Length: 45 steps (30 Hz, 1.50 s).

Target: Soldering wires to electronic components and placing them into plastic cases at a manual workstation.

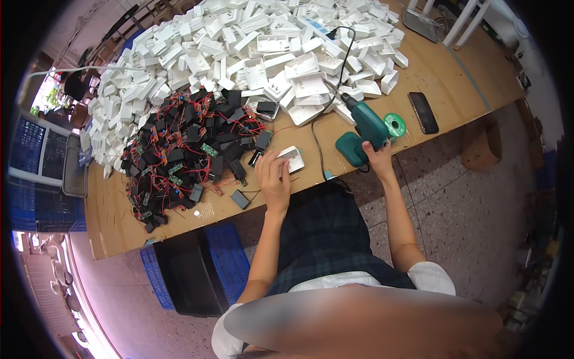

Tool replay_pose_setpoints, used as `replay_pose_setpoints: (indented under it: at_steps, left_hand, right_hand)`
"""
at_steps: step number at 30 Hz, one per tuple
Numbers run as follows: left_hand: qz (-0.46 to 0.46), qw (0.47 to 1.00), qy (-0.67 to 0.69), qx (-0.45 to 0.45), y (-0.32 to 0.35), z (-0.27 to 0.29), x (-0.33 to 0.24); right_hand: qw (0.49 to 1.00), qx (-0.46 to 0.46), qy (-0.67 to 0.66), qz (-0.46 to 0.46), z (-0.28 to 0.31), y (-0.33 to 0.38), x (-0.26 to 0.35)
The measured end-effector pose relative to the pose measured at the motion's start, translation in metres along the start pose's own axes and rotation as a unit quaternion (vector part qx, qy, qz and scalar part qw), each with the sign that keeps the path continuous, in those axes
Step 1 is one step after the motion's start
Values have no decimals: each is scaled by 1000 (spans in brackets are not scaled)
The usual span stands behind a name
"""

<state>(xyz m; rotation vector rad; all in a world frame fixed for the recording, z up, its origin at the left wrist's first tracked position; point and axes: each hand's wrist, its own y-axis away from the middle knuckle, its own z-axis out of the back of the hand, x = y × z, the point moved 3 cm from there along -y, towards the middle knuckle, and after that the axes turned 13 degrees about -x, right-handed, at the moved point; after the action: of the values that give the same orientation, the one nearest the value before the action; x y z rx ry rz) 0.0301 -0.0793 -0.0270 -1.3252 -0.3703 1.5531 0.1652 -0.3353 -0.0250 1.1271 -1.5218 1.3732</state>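
A small white plastic casing (pixel 293 160), open side up, lies near the table's front edge. The fingers of my left hand (pixel 274 182) are bent around its left side, partly hiding it. My right hand (pixel 379 160) grips the rear of a green cordless drill (pixel 369 124), whose bit points away to the upper left over the white casings. Just left of my left hand is a heap of black boxes with red wires and small circuit boards (pixel 185 143). One grey-black box (pixel 240 200) with a wire lies apart near the front edge.
A large pile of white casings (pixel 239 42) covers the back of the brown table (pixel 445 75). A black cable (pixel 321 143) crosses it from a power strip (pixel 315 25). Right of the drill are a green solder spool (pixel 394 125) and a phone (pixel 424 112). A black crate (pixel 186 269) stands below.
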Motion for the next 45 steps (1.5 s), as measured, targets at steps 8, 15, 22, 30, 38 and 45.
replay_pose_setpoints:
  at_steps: [8,15,22,30,38,45]
  left_hand:
    - [-29,999,-41,-11,1,7,-2]
    - [-42,996,-73,-13,2,7,-3]
    - [-40,998,-56,-10,4,2,1]
    - [-57,995,-80,-10,1,5,-5]
    - [-6,985,144,96,13,-24,-74]
    - [112,952,259,118,10,-136,-130]
  right_hand:
    - [955,21,228,191,30,0,41]
    - [938,-7,306,161,79,4,109]
    - [923,-45,349,158,85,18,127]
    - [989,-21,-145,-3,99,-3,42]
    - [970,158,185,-2,84,-70,35]
    - [937,-247,242,49,143,-3,26]
